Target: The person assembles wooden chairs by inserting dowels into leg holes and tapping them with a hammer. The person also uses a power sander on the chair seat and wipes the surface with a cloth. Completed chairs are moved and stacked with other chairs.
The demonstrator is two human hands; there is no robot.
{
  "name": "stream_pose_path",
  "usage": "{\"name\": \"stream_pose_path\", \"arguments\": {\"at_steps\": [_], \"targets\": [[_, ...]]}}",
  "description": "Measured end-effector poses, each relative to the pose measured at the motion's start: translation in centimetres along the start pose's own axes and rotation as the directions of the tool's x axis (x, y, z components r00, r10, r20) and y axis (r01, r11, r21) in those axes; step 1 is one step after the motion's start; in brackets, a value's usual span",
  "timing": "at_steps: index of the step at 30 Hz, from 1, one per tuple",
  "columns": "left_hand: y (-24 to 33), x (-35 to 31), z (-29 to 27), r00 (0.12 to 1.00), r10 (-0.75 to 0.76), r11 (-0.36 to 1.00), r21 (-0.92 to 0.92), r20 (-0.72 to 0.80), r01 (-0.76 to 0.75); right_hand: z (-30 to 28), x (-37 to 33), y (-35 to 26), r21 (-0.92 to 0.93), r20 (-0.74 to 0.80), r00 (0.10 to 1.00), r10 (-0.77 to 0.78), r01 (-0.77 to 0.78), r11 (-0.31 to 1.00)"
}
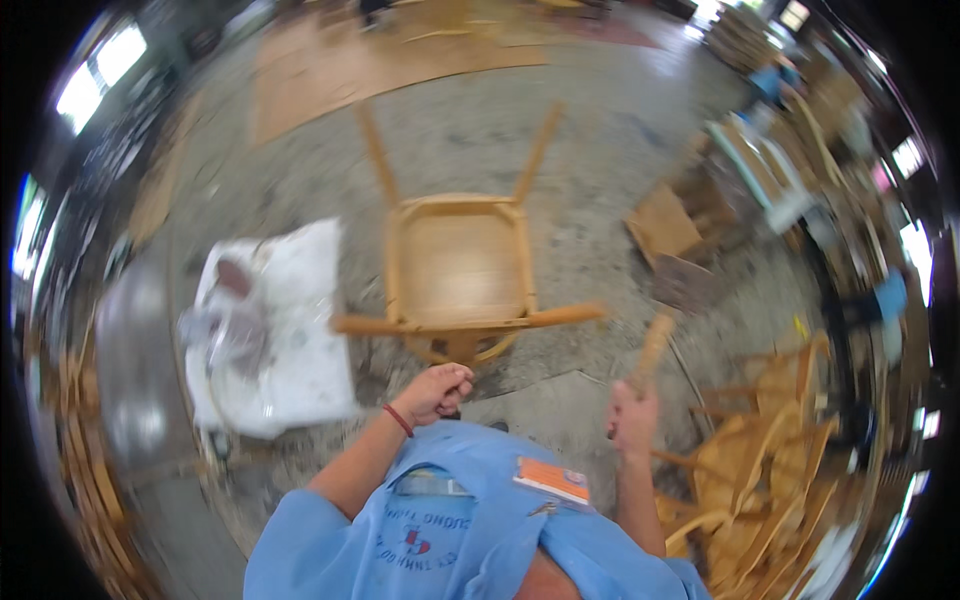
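Observation:
A light wooden chair [462, 262] stands upside down in front of me, its underside facing up and its legs spread outward. Below its curved backrest, close to my body, my left hand [437, 392] is closed; whatever its fingers hold, if anything, is hidden. On the right, my right hand [632, 415] is wrapped round the wooden handle of a mallet [683, 284]. The mallet's broad, brownish-grey head is raised to the right of the chair, apart from it and blurred.
At left, a white sheet [300, 345] carries a clear plastic bag [228, 335]. Several wooden chairs [755, 465] are piled at lower right. An open cardboard box [668, 225] stands at right, with a person's blue sleeve [890, 295] farther over. Flat cardboard [330, 70] covers the far floor.

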State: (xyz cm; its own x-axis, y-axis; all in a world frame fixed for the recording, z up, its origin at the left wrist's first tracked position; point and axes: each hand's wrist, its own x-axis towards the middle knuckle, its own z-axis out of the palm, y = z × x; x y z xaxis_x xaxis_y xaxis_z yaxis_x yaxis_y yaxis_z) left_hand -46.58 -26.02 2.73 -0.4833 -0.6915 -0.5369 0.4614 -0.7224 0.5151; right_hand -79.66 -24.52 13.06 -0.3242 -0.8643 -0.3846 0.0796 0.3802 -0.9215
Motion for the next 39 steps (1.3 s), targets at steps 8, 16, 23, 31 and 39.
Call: {"name": "stream_pose_path", "arguments": {"at_steps": [8,16,23,31,39], "targets": [[-1.8,4.7,17.2,0.989,0.020,0.893,0.443,0.146,-0.083,1.8,-3.6,1.3,-0.266,0.062,0.946,-0.317,0.322,0.909],[-2.1,7.4,19.2,0.955,-0.137,0.799,0.600,0.264,-0.051,0.7,-4.0,0.4,-0.420,-0.026,0.935,-0.353,0.310,0.853],[1.7,7.6,19.8,0.922,-0.067,0.604,0.752,0.380,-0.266,0.7,-1.8,-0.7,-0.061,-0.186,0.961,-0.207,0.199,0.978],[2.2,8.9,18.3,0.856,0.189,0.543,0.675,0.482,-0.500,1.9,-0.1,-2.4,0.545,-0.021,0.997,0.078,-0.054,0.836],[5.3,11.6,18.4,0.782,0.461,0.365,0.713,0.420,-0.599,2.3,1.5,-1.8,0.569,0.017,0.994,0.105,-0.096,0.817]]}}
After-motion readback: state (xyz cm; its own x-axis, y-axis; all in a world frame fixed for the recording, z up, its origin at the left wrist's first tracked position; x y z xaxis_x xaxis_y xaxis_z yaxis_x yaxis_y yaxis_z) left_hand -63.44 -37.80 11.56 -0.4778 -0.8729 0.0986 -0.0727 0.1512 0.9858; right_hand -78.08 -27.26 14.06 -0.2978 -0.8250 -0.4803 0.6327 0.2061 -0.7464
